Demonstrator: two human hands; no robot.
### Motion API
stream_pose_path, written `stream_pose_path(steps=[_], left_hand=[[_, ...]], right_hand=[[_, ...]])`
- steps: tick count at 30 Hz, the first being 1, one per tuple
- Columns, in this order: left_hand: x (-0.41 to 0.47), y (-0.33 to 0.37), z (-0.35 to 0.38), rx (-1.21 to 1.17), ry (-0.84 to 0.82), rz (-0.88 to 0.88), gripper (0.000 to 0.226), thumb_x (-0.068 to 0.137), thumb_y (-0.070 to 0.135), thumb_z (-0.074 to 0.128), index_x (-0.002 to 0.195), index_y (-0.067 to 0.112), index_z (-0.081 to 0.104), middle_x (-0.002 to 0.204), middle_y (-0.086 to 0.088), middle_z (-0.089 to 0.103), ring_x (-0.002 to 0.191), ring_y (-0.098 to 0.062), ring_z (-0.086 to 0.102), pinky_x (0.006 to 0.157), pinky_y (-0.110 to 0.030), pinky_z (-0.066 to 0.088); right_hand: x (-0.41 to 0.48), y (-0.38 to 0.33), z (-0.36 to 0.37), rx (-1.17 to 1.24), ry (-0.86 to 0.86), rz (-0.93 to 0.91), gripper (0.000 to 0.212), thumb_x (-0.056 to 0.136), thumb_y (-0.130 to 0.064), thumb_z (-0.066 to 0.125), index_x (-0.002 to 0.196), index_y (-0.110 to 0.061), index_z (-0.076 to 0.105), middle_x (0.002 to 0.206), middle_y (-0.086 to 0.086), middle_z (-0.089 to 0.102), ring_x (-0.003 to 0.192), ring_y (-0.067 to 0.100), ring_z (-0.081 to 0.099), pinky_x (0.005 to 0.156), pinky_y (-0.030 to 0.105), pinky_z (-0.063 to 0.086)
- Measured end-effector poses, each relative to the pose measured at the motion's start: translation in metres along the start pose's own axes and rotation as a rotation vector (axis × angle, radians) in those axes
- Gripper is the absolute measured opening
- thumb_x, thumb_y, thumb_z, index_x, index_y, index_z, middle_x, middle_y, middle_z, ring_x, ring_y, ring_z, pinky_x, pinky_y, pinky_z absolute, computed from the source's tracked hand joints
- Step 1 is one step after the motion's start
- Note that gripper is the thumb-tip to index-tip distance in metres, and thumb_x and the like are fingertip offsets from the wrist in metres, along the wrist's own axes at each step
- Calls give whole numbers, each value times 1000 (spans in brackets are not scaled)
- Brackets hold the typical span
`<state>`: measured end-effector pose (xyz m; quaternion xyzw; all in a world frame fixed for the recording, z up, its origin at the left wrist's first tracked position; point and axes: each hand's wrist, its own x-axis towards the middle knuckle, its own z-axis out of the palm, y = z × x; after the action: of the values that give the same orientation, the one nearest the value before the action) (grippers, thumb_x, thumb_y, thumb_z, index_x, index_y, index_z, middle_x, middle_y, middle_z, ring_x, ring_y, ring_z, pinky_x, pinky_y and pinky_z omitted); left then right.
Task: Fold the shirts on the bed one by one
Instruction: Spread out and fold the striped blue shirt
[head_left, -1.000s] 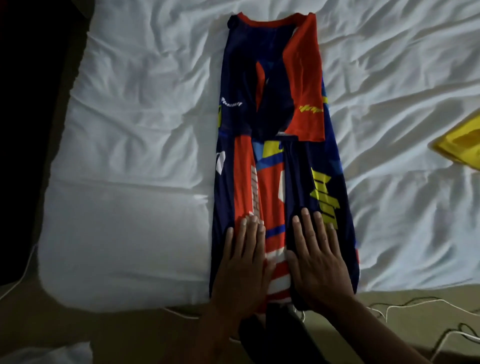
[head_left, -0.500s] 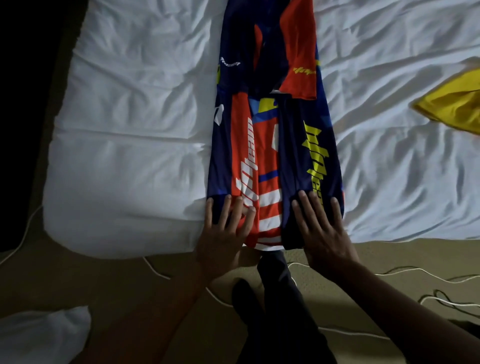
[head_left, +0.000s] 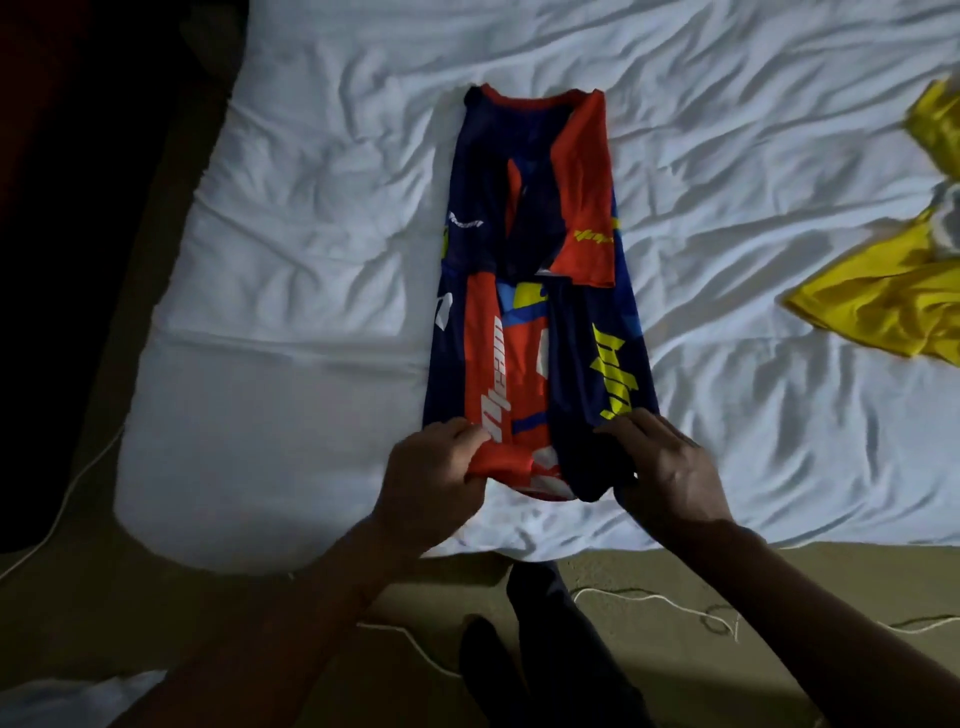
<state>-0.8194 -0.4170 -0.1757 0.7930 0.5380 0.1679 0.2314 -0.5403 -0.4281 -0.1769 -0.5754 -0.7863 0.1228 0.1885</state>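
A navy, red and yellow shirt lies on the white bed as a long narrow strip, its sides folded in and its collar at the far end. My left hand grips the near hem at the left corner, fingers curled round the red cloth. My right hand grips the near hem at the right corner, pinching the navy cloth. The hem is lifted slightly off the sheet between my hands.
A crumpled yellow shirt lies on the bed at the right edge. White cables run over the floor below the bed's near edge. My dark-clothed leg stands between my arms. A white cloth lies bottom left.
My hands were pressing flat on the shirt's lower part and slid down to the hem. Now both have curled round the hem and raised it a little.
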Motion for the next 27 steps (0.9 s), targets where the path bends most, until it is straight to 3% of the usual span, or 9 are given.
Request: stream_pose_path(steps=[3, 6, 11, 18, 21, 23, 25, 27], left_hand=[[53, 6, -32, -71, -50, -103, 18, 79, 31, 66, 97, 27, 67, 90, 8, 70, 81, -19, 66, 71, -34, 54], [120, 4, -57, -73, -51, -137, 6, 77, 29, 64, 80, 26, 59, 73, 9, 62, 71, -21, 62, 63, -36, 49], [242, -24, -90, -113, -138, -209, 12, 71, 29, 60, 81, 30, 68, 71, 11, 68, 69, -11, 64, 64, -33, 50], [397, -75, -101, -313, -194, -392, 16, 80, 8, 71, 82, 23, 77, 69, 5, 69, 62, -3, 58, 59, -20, 42], [441, -105, -86, -437, -98, -505, 10, 77, 17, 77, 86, 21, 79, 83, -5, 76, 79, -15, 69, 70, -33, 53], [454, -125, -75, -506, -54, -565, 24, 70, 22, 86, 93, 18, 78, 87, -6, 77, 81, -20, 72, 75, -39, 58], [457, -141, -66, -629, -77, -663, 46, 70, 7, 91, 111, 14, 72, 96, -8, 77, 85, -19, 74, 76, -37, 62], [454, -153, -59, -675, -102, -718, 60, 70, -9, 86, 121, 16, 64, 105, -9, 76, 88, -20, 75, 74, -33, 63]], right_hand=[[50, 2, -23, 202, 29, 227, 49, 61, 6, 70, 104, -18, 73, 95, -1, 69, 83, 27, 68, 62, 39, 55], [107, 13, -38, 372, 109, 406, 47, 64, 14, 66, 95, -21, 76, 79, -12, 69, 74, 6, 65, 62, 15, 47], [208, 52, -41, 467, 136, 502, 40, 72, 9, 67, 88, -26, 78, 69, -21, 69, 72, -11, 64, 63, 5, 42], [337, 121, -21, 596, 118, 585, 32, 78, -1, 69, 83, -32, 79, 67, -12, 72, 70, 14, 69, 69, 33, 57], [380, 156, -4, 695, 69, 711, 23, 79, -10, 77, 90, -29, 77, 71, -6, 71, 73, 26, 71, 70, 43, 61], [394, 169, 4, 748, -73, 751, 41, 75, -7, 87, 107, -27, 70, 90, 2, 71, 81, 25, 71, 69, 40, 61], [398, 179, 13, 717, -190, 736, 62, 70, 3, 87, 120, -26, 63, 99, 5, 71, 83, 19, 70, 70, 34, 59], [398, 186, 21, 664, -183, 732, 58, 72, 5, 84, 118, -25, 66, 98, 3, 74, 85, 19, 72, 75, 36, 61]])
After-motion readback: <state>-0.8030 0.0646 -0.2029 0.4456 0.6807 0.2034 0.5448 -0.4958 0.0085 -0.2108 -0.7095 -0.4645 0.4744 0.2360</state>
